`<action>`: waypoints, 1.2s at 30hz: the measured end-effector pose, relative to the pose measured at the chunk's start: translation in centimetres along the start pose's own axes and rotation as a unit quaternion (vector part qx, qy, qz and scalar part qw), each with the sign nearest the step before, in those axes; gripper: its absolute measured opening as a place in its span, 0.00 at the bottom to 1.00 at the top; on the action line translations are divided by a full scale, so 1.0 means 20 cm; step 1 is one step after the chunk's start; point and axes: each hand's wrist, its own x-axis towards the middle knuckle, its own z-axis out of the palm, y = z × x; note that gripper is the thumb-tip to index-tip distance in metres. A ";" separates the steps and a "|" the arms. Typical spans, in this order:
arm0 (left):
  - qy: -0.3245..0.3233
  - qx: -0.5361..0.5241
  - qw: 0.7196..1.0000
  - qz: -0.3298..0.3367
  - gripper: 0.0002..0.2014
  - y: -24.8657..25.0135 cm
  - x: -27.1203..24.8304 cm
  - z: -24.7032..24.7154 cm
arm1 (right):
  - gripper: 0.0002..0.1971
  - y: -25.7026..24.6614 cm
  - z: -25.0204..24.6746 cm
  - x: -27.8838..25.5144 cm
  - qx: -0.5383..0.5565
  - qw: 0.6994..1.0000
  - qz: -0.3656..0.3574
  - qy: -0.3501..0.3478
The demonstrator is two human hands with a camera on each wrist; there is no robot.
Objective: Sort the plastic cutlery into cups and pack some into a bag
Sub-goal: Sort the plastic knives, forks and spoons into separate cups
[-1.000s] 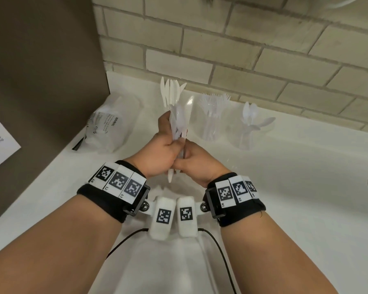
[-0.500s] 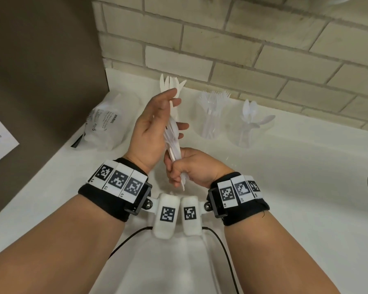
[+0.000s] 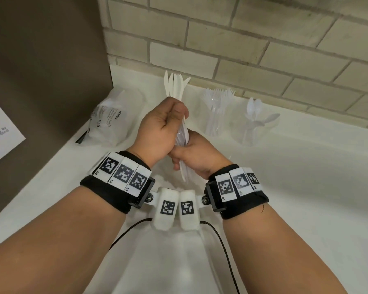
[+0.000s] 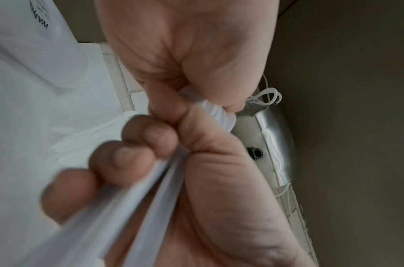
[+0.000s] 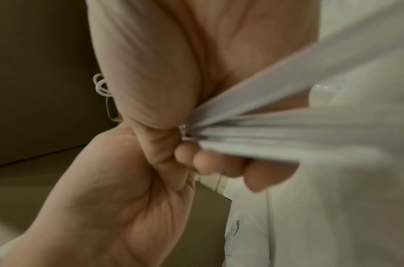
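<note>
Head view, centre of the frame: both hands meet over the white counter, wrapped round one bundle of white plastic cutlery. The left hand curls its fingers round the upper part of the bundle, and the right hand grips the handles just below it, the two hands touching. Behind the hands, knife blades stand up. At centre right a clear cup of forks stands beside a clear cup of spoons. At centre left lies a plastic bag printed with a warning.
</note>
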 end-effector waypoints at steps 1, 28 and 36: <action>-0.001 0.004 1.000 0.002 0.16 -0.01 0.00 0.00 | 0.08 -0.01 0.00 0.00 -0.013 1.000 0.000 0.015; -0.117 -0.524 0.760 -0.366 0.27 -0.05 -0.05 -0.05 | 0.08 -0.15 0.02 0.03 0.209 0.964 -0.097 0.132; -0.213 -0.344 0.877 -0.259 0.32 -0.04 -0.07 -0.10 | 0.11 -0.09 0.02 0.00 0.170 0.982 -0.059 0.061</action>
